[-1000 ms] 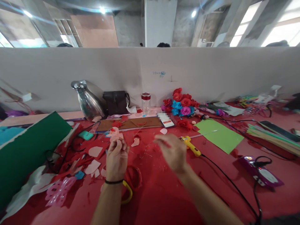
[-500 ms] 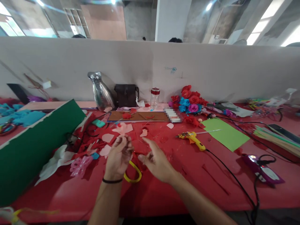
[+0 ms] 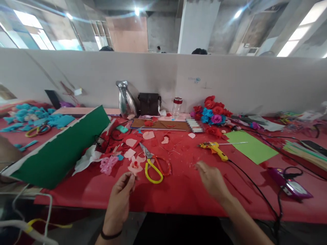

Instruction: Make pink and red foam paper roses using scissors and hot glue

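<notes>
My left hand [image 3: 121, 194] pinches a pale pink paper flower [image 3: 135, 165] with a small red centre, its fingertips closed at the base. Beside the flower lie scissors [image 3: 154, 172] with one yellow and one red handle, blades apart. My right hand [image 3: 211, 180] hovers over the red table, loosely open with nothing visible in it and its fingers slightly blurred. Just above and right of that hand rests a yellow glue gun [image 3: 216, 149], apart from it. Pink paper petals [image 3: 129, 153] are scattered left of the scissors, and one curled petal [image 3: 165, 139] lies beyond them.
A green board [image 3: 74, 149] stands on edge at left. Along the back are a steel jug [image 3: 125, 102], a black bag [image 3: 149, 103], a glass jar [image 3: 177, 109] and paper roses [image 3: 213, 110]. Green paper [image 3: 255, 146] and a purple power strip [image 3: 291, 185] lie right, with a trailing cord.
My right hand has moved right, away from my left hand and toward the glue gun. My left hand has lowered with the flower, leaving the scissors in full sight. The view has shifted.
</notes>
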`<state>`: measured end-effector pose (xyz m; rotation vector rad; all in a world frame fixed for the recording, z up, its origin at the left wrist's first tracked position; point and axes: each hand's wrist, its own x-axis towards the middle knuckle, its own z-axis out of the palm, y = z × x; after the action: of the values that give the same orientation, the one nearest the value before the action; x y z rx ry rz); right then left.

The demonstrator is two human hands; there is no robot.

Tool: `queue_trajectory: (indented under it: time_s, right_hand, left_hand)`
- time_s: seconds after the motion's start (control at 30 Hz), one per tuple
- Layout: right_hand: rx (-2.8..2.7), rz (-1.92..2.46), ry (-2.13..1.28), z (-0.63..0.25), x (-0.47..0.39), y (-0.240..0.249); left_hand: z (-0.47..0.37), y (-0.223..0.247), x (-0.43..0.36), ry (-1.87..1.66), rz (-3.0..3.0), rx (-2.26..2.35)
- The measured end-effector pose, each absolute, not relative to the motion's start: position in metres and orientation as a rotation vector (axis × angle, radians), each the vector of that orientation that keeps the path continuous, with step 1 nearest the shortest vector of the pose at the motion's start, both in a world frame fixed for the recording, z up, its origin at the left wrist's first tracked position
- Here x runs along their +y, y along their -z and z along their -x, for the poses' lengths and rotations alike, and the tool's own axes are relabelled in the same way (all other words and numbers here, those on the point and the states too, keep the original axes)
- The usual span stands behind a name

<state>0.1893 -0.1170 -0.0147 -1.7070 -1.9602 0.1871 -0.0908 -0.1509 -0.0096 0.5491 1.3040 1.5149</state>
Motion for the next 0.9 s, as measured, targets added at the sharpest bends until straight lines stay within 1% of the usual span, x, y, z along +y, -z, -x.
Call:
queue_trajectory:
  time_s: [0.07, 0.1, 0.13, 0.2, 0.23, 0.27, 0.3, 0.4, 0.47, 0.57, 0.73, 0.9]
  right_hand:
    - [-1.945, 1.867, -0.138, -0.219, -0.120, 0.014]
    - [-1.979, 2.051, -0.053, -0.232, -0.123, 0.015]
    - [-2.031, 2.118, 0.042, -0.242, -0.126, 0.015]
    - [-2.048, 2.045, 0.345, -0.252, -0.133, 0.016]
    - [-2.028, 1.997, 0.440, -0.251, -0.136, 0.016]
    - [-2.019, 1.952, 0.456, -0.246, -0.138, 0.016]
    - [-2.025, 1.915, 0.391, -0.238, -0.138, 0.015]
    - [-2.097, 1.700, -0.055, -0.197, -0.135, 0.008]
    - [-2.122, 1.481, -0.158, -0.164, -0.127, 0.002]
    - [-2.243, 1.408, -0.471, -0.112, -0.099, -0.008]
    - [-2.331, 1.382, -0.566, -0.024, -0.017, -0.017]
    - [-2.350, 1.525, -0.555, 0.048, 0.043, -0.014]
  left_hand:
    - [0.100, 0.009, -0.154, -1.556, -0.547, 1.333]
    - [0.104, 0.007, -0.156, -1.571, -0.522, 1.326]
    - [0.108, 0.006, -0.157, -1.590, -0.486, 1.316]
    - [0.113, 0.002, -0.159, -1.624, -0.433, 1.308]
    - [0.115, 0.000, -0.159, -1.631, -0.429, 1.318]
    - [0.117, -0.001, -0.160, -1.636, -0.436, 1.338]
    - [0.118, -0.001, -0.161, -1.640, -0.448, 1.368]
    - [0.122, 0.002, -0.162, -1.617, -0.485, 1.470]
    - [0.126, 0.003, -0.160, -1.583, -0.506, 1.503]
    - [0.131, 0.003, -0.152, -1.604, -0.536, 1.473]
    - [0.134, 0.000, -0.138, -1.701, -0.485, 1.409]
    - [0.132, 0.004, -0.141, -1.578, -0.538, 1.539]
